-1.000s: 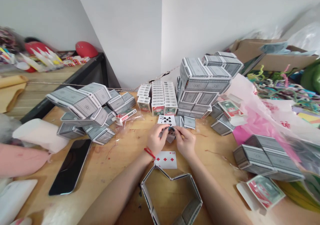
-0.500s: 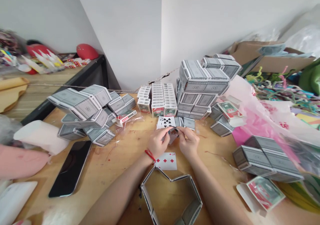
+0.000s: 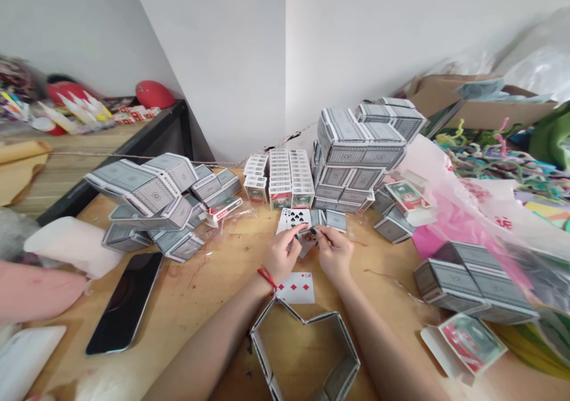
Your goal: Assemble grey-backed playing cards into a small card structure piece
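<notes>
My left hand [image 3: 284, 255], with a red string on its wrist, and my right hand [image 3: 335, 252] meet over the middle of the table. Both have their fingers pinched on a playing card [image 3: 307, 245], which the fingers partly hide. Just beyond lie spade cards [image 3: 297, 215] face up, beside grey-backed cards [image 3: 335, 221]. A diamond card [image 3: 295, 288] lies face up below my left hand. Between my forearms stands a heart-like ring of folded cards [image 3: 341, 344], upright and open at the top.
Folded-card blocks are stacked at the left [image 3: 151, 193] and in a tall pile [image 3: 351, 151] at the right. Rows of card boxes [image 3: 280, 178] stand at the back. A phone [image 3: 125, 303] lies left; an opened card box [image 3: 472, 341] lies right, near pink plastic bags [image 3: 445, 193].
My fingers have shifted slightly at the card, and my left index finger now stretches further over it. The view has moved a little; other things stay in place.
</notes>
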{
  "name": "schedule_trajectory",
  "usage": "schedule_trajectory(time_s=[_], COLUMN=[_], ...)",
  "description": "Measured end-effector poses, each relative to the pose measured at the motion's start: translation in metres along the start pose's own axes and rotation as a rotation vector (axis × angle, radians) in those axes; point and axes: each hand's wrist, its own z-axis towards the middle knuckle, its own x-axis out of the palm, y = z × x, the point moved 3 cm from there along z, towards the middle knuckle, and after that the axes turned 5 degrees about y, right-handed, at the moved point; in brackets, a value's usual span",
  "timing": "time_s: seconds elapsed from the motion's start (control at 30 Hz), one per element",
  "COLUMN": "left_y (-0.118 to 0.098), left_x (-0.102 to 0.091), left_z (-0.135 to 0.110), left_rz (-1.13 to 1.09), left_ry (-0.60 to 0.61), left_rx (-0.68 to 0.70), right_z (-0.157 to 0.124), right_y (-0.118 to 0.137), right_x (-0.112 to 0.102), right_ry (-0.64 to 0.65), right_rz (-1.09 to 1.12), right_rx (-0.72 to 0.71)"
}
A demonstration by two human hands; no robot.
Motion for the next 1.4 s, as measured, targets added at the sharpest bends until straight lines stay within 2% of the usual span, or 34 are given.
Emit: schedule_trajectory(time_s=[0.13, 0.27, 0.4, 0.7, 0.97, 1.1, 1.2, 1.4], left_y=[0.006, 0.013, 0.012, 0.001, 0.003, 0.005, 0.006, 0.005], left_x=[0.000, 0.002, 0.000, -0.004, -0.006, -0.005, -0.006, -0.006], left_z=[-0.001, -0.001, 0.000, 0.004, 0.003, 0.003, 0.005, 0.007], left_rz=[-0.125, -0.079, -0.043, -0.006, 0.030, -0.003, 0.000, -0.017], left_ry=[-0.037, -0.081, -0.139, -0.115, -0.200, -0.223, -0.203, -0.172], left_rx=[-0.051, -0.114, -0.100, 0.005, -0.041, -0.080, -0.063, -0.010], right_z=[0.002, 0.003, 0.002, 0.001, -0.003, -0.002, -0.001, 0.000], right_y=[-0.005, -0.008, -0.006, 0.001, 0.003, 0.000, -0.003, -0.003], right_x=[0.004, 0.011, 0.015, 0.011, 0.012, 0.010, 0.011, 0.017], right_ry=[0.046, 0.115, 0.155, 0.113, 0.153, 0.140, 0.156, 0.277], right_rz=[0.182, 0.323, 0.222, 0.056, -0.117, -0.130, -0.042, 0.348], right_rx=[0.109, 0.145, 0.103, 0.055, -0.074, -0.017, 0.043, 0.226])
